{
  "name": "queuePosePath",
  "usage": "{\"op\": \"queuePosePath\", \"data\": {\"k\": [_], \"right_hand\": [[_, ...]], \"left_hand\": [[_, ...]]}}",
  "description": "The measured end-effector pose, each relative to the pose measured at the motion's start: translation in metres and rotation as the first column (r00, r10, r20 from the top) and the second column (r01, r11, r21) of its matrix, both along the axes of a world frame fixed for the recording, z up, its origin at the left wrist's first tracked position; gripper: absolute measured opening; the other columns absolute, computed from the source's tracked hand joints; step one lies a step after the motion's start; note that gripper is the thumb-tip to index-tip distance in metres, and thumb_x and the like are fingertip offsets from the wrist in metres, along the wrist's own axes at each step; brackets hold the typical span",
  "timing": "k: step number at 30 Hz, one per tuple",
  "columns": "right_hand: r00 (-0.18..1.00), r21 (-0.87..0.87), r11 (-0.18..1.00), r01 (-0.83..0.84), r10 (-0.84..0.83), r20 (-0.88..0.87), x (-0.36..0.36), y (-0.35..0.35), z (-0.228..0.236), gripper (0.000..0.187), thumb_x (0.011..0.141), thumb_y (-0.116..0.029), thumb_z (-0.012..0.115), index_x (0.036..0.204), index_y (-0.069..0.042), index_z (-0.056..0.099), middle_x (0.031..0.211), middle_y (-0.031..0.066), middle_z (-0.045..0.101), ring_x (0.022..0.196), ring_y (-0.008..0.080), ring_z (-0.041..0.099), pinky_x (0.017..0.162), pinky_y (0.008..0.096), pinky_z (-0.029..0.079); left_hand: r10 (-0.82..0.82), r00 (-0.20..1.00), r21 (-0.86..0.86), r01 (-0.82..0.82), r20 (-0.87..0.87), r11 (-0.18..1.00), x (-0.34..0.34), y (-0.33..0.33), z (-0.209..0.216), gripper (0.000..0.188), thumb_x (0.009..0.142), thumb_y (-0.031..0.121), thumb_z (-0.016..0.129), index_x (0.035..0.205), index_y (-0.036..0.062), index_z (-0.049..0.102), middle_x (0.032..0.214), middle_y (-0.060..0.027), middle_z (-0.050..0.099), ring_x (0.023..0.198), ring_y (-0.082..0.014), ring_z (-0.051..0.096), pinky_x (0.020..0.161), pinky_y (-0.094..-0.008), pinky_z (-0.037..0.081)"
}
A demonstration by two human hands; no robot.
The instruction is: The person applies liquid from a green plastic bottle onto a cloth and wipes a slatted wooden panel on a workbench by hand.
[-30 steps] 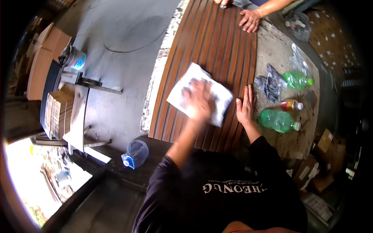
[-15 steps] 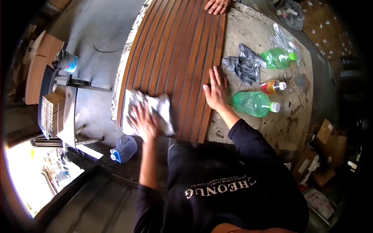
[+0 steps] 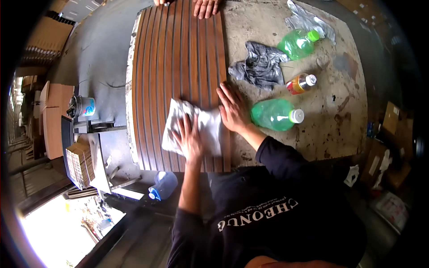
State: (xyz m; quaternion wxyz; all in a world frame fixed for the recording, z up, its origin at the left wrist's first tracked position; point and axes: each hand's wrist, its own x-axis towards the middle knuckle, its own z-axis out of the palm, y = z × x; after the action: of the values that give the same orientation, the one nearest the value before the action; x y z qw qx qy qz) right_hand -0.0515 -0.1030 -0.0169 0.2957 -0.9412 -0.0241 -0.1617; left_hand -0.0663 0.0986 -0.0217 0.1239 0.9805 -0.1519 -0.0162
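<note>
A white cloth (image 3: 209,134) lies on a slatted panel (image 3: 181,67) toward the desk's (image 3: 330,127) near-left corner, beneath the left hand (image 3: 189,139), grip spread flat; the right hand (image 3: 235,112), open, touches the panel's right edge.

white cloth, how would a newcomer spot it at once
Find the slatted brown panel on the worktable. Toward its near end, the person's left hand lies on the white cloth, much paler than the crumpled grey material right of the panel.

Left hand (image 3: 189,139) on white cloth (image 3: 210,134), right hand (image 3: 235,112) at brown panel (image 3: 176,62) edge
</note>
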Motion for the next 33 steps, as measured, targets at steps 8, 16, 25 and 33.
{"op": "queuePosePath", "data": {"k": [8, 16, 25, 33], "right_hand": [[0.999, -0.032, 0.999, 0.043, -0.043, -0.017, 0.003, -0.011, -0.005, 0.053, 0.086, -0.018, 0.050, 0.135, -0.001, 0.040, 0.146, 0.0149, 0.032, 0.135, 0.0296, 0.030, 0.110, 0.0449, 0.022], [0.987, -0.019, 0.988, 0.152, -0.153, -0.050, 0.001, -0.001, -0.005, 0.062, 0.079, -0.019, 0.055, 0.132, 0.008, 0.038, 0.147, 0.0217, 0.026, 0.138, 0.0341, 0.024, 0.111, 0.0521, 0.016], [0.978, -0.001, 0.992, 0.129, -0.128, -0.163, 0.001, -0.011, -0.008, 0.071, 0.085, -0.025, 0.049, 0.144, 0.002, 0.021, 0.150, 0.0196, 0.024, 0.141, 0.0328, 0.018, 0.113, 0.0499, 0.005], [0.974, -0.016, 0.996, 0.093, -0.094, -0.205, 0.006, -0.003, -0.005, 0.069, 0.084, -0.027, 0.050, 0.142, 0.002, 0.027, 0.148, 0.0199, 0.024, 0.140, 0.0328, 0.018, 0.111, 0.0546, 0.009]], "left_hand": [[-0.033, 0.997, 0.033, 0.035, -0.067, 0.999, -0.034, -0.004, 0.011, 0.063, 0.082, 0.034, 0.054, 0.142, 0.0258, 0.038, 0.152, -0.0151, 0.023, 0.139, -0.0402, 0.018, 0.106, -0.0649, 0.008], [-0.015, 0.999, -0.037, 0.017, 0.045, 0.999, 0.061, -0.047, 0.001, 0.057, 0.088, 0.029, 0.048, 0.143, 0.0269, 0.035, 0.152, -0.0127, 0.023, 0.140, -0.0385, 0.016, 0.107, -0.0652, 0.008], [-0.086, 0.995, 0.038, 0.084, 0.053, 0.996, 0.069, -0.043, -0.008, 0.053, 0.089, 0.032, 0.044, 0.142, 0.0297, 0.038, 0.152, -0.0130, 0.023, 0.139, -0.0421, 0.019, 0.104, -0.0696, 0.006], [-0.067, 0.991, -0.031, 0.071, 0.113, 0.997, 0.188, -0.101, -0.007, 0.053, 0.091, 0.036, 0.042, 0.142, 0.0220, 0.038, 0.152, -0.0119, 0.025, 0.141, -0.0373, 0.015, 0.106, -0.0661, 0.006]]}}
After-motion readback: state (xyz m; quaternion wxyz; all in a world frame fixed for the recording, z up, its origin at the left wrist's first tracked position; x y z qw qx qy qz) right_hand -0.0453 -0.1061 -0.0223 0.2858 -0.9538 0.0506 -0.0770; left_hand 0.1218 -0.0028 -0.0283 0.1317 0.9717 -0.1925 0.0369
